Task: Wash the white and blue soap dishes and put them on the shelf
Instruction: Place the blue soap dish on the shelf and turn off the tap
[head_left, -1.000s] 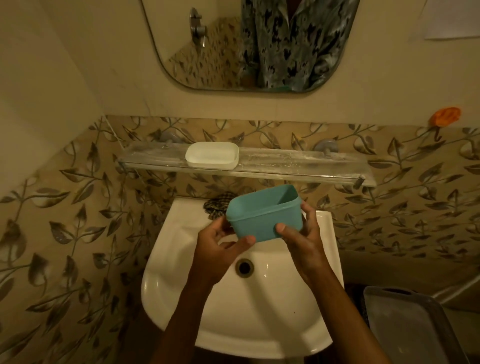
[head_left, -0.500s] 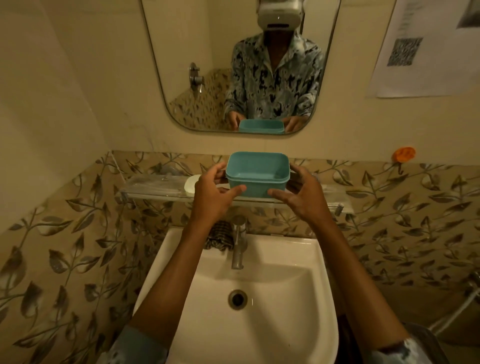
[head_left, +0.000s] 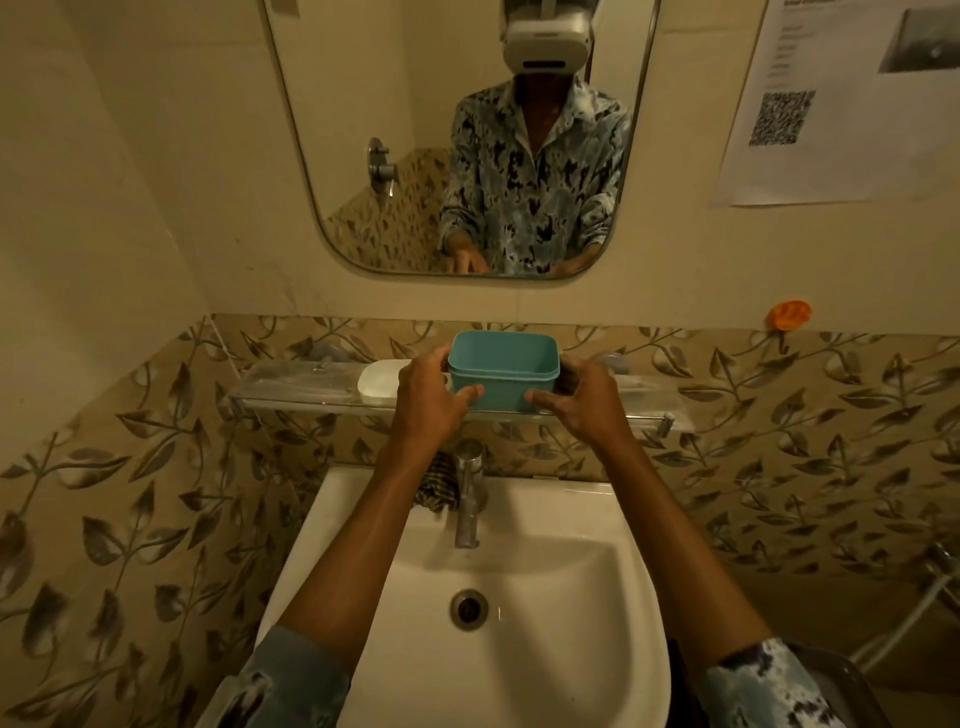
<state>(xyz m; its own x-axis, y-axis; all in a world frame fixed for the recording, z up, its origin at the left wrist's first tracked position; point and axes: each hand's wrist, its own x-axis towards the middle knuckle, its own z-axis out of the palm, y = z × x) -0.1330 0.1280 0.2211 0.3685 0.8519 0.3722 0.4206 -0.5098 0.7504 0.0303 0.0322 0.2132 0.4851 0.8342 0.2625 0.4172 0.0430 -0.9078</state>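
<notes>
Room: bathroom corner with leaf-patterned tile under a plain wall. A mirror (head_left: 363, 130) hangs above, and a white sink (head_left: 597, 499) with a tap (head_left: 469, 493) sits below.
Shelf (head_left: 291, 382): clear glass, wall-mounted between mirror and tap, with a rail along its front edge.
White soap dish (head_left: 382, 382): lies on the shelf left of centre, just beside the left hand and partly hidden by it.
Blue soap dish (head_left: 501, 371): upright with its open side up, at shelf level, right of the white one. Cannot tell whether its base bears on the glass.
Left hand (head_left: 428, 397): grips the blue dish's left end, thumb on the near wall.
Right hand (head_left: 584, 400): grips the right end likewise.
Why two hands: probably to keep the deep box level and guide it over the rail, clear of the white dish.
Stage: judged to be placing the second dish, so near the end.
Risk: a freshly washed dish could slide on the glass or nudge its neighbour.
Other: checked cloth (head_left: 434, 488) behind the tap.
</notes>
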